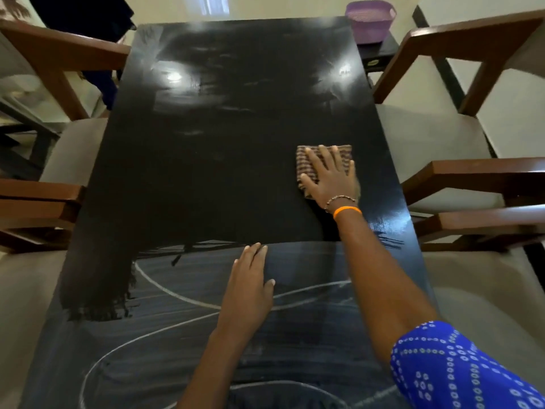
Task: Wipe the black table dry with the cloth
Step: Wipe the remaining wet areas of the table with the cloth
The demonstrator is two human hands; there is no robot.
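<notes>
Bare forearms. On right wrist [343, 205], orange band [347, 211] beside thin beaded bracelet [339, 199]. On right upper arm, bright blue sleeve [460, 370] with pattern of small white dotted rings.

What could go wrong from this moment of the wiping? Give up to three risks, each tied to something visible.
1. The right hand presses the cloth flat near the table's right edge; a wide stroke might slide it off.
2. The left hand rests on the streaky near part, which may smear further.
3. The far end shows hazy patches under the glare and could be missed.
</notes>
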